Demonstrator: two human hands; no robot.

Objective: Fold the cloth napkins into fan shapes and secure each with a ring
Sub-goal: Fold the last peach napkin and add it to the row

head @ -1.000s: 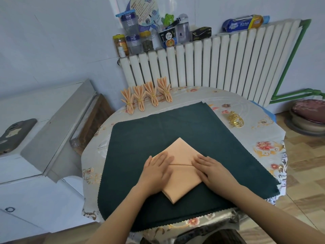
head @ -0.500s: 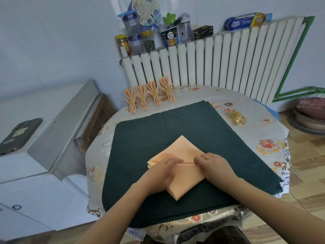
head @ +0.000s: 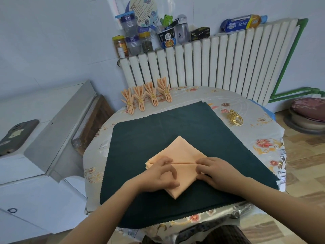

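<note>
I look down on a round table (head: 263, 148) with a flowered plastic cover. Behind it stands a white radiator (head: 219, 66), and on its top I see jars and bottles (head: 133, 41) and a blue kitchen roll package (head: 241, 23). At the left there is a white cabinet (head: 35, 138) with a dark phone (head: 15, 134) lying on it.

A big dark green cloth (head: 158, 131) covers most of the table. In the near middle of this cloth lies the peach napkin (head: 177, 150), folded like a diamond, with one straight fold line across its middle.

My left hand (head: 158, 176) rests on the left half of the napkin. Its fingers are curled, and the thumb and first finger pinch the fabric at the fold line. My right hand (head: 216, 171) is on the right corner of the napkin, fingers bent and close together, gripping the fold edge there.

At the far left edge of the table four finished fan napkins (head: 146, 97) lie in a row, each one with a ring around its middle. At the far right, off the green cloth, lies a small pile of gold rings (head: 235, 118), well apart from both hands.
</note>
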